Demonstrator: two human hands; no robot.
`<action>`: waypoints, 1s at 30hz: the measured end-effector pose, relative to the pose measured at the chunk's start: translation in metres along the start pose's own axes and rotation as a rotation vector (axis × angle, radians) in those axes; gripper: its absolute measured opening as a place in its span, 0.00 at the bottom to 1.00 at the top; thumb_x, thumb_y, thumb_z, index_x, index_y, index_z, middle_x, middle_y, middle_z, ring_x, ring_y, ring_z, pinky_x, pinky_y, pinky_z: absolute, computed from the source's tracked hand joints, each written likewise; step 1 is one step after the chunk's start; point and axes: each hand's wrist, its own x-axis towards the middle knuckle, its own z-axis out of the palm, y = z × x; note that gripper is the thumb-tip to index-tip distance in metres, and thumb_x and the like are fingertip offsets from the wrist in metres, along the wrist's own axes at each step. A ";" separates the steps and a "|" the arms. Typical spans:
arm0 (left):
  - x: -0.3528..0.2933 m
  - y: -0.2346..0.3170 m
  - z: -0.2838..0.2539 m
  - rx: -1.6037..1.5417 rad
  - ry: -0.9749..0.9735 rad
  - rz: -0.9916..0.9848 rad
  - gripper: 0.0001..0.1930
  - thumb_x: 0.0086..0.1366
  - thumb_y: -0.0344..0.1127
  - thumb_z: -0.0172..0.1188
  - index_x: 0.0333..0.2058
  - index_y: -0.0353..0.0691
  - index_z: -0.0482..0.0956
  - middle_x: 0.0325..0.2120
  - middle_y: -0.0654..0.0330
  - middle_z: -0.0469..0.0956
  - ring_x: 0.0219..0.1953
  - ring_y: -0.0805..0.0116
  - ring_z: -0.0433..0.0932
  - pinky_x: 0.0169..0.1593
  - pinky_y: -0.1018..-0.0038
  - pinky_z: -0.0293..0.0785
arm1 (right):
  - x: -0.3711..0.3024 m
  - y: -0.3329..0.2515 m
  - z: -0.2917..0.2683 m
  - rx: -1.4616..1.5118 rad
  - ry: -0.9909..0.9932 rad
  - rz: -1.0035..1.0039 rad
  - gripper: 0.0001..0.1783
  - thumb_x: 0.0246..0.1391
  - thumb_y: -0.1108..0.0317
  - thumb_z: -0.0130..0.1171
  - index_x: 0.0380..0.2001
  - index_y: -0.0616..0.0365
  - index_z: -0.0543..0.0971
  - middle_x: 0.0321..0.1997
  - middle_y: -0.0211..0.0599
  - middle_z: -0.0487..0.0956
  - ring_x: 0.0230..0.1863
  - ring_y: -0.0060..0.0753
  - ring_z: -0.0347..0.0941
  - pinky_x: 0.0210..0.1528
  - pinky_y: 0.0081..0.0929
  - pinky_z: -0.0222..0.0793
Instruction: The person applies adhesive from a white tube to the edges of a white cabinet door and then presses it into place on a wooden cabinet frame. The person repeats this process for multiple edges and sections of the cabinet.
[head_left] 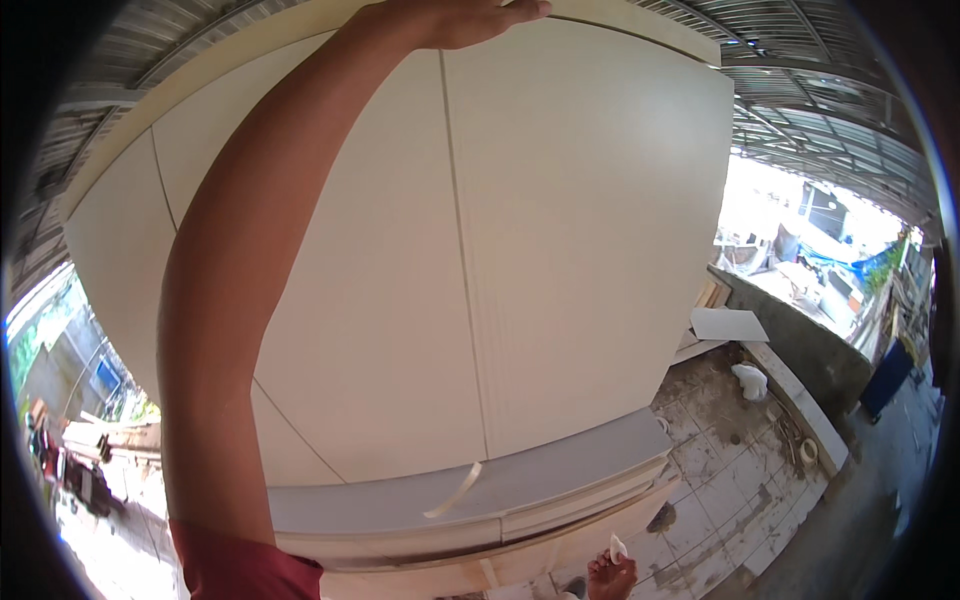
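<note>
A large cream-white cabinet (580, 220) with several flat door panels and thin dark gaps between them fills the middle of the view. My left arm reaches up across it, and my left hand (460, 25) lies at its top edge with a finger stretched out; the picture's edge cuts off part of the hand. Low at the bottom, my right hand (612, 577) is closed around a small whitish piece (617, 547), whose kind I cannot make out. A pale curled strip (455, 492) lies on the grey ledge (570, 458) below the panels.
Stained floor tiles (715, 470) spread at the lower right, bordered by a low kerb (800, 410). A white bag-like bundle (749, 381), a roll of tape (808, 452) and a white board (728, 324) are there. Overhead runs a corrugated metal roof (830, 90).
</note>
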 end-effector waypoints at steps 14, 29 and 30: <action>0.042 0.058 0.062 0.361 -0.109 -0.360 0.37 0.76 0.65 0.35 0.55 0.33 0.76 0.55 0.49 0.77 0.58 0.54 0.74 0.65 0.48 0.55 | 0.109 -0.228 0.017 -0.172 0.008 -0.217 0.08 0.54 0.61 0.59 0.30 0.50 0.73 0.27 0.27 0.72 0.27 0.25 0.67 0.30 0.26 0.66; 0.053 0.049 0.044 0.364 -0.129 -0.396 0.37 0.75 0.66 0.35 0.61 0.37 0.72 0.56 0.52 0.77 0.61 0.53 0.71 0.66 0.39 0.50 | 0.062 -0.248 -0.075 -0.114 0.190 -0.172 0.08 0.55 0.62 0.58 0.34 0.52 0.75 0.27 0.26 0.72 0.28 0.24 0.68 0.30 0.25 0.65; 0.059 0.071 0.013 0.252 -0.232 -0.385 0.38 0.76 0.64 0.36 0.59 0.33 0.74 0.59 0.45 0.75 0.64 0.47 0.68 0.69 0.44 0.51 | 0.060 -0.250 -0.073 -0.151 0.178 -0.160 0.08 0.56 0.62 0.58 0.35 0.52 0.75 0.27 0.26 0.72 0.28 0.24 0.68 0.30 0.25 0.65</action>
